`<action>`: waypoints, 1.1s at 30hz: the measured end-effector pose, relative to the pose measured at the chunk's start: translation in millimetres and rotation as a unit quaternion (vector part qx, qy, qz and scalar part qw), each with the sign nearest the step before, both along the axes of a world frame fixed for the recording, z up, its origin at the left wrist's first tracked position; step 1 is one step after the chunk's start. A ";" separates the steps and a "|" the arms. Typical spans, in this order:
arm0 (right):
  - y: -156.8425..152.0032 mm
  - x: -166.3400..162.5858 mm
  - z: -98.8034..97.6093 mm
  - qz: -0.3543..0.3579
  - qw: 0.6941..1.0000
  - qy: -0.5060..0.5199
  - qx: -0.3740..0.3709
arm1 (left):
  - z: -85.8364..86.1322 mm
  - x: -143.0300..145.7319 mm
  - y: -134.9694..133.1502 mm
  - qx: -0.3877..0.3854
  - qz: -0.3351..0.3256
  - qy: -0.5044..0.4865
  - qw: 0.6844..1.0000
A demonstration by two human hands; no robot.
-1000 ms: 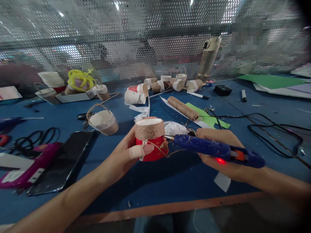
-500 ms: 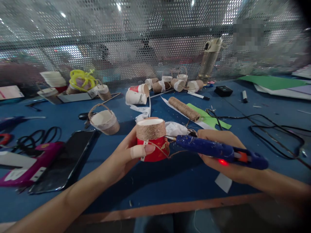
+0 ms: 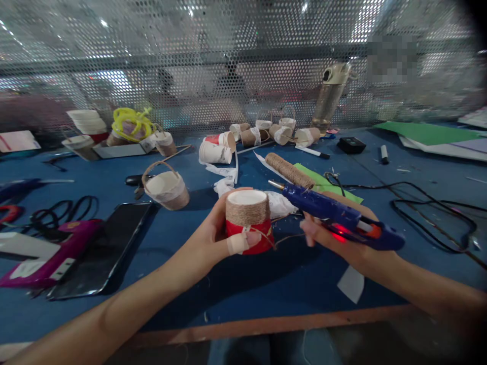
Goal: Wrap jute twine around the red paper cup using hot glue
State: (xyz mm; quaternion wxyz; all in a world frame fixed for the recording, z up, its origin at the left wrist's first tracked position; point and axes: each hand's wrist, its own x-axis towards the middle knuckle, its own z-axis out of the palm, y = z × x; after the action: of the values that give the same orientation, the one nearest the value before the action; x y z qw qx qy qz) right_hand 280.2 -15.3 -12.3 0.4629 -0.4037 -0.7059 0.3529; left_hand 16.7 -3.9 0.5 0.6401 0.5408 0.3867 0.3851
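Observation:
My left hand [image 3: 216, 235] is wrapped round an upside-down red paper cup [image 3: 249, 223] whose upper half is wound with brown twine; a bandage covers the thumb. A loose twine end hangs from the cup toward my right hand [image 3: 335, 235]. That hand grips a blue hot glue gun [image 3: 335, 215] with a lit red light, its metal nozzle pointing up and left, apart from the cup. A spool of twine [image 3: 289, 171] lies just behind the gun.
A twine-handled cup basket [image 3: 166, 188] stands left of the cup, beside a black phone [image 3: 114, 238] and a magenta glue gun [image 3: 45, 261]. Several cups [image 3: 216, 149] lie at the back by the perforated metal screen. Black cables [image 3: 426, 200], green paper [image 3: 327, 185], markers and a bottle [image 3: 333, 96] lie right.
The glue gun's nozzle has left the cup's side and swung up and back. My left hand has turned and shifted the cup slightly right and up.

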 end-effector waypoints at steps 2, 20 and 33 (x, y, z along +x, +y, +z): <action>-2.5 -3.9 0.1 0.029 0.999 0.038 -0.008 | -4.7 -0.2 0.6 0.020 0.010 0.004 1.000; -8.0 -14.4 -14.9 -0.010 0.996 -0.035 0.075 | -13.5 12.9 0.1 0.059 0.010 -0.003 0.998; -4.6 -15.1 -11.7 -0.006 0.994 0.093 0.059 | -10.2 10.8 -1.2 0.086 0.039 0.063 0.993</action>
State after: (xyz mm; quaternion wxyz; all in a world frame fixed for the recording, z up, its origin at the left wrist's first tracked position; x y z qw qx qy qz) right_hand 265.1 -19.8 -24.0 0.5519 -0.3448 -0.6770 0.3439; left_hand 27.5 -5.1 -9.7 0.5498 0.6016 0.4126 0.4069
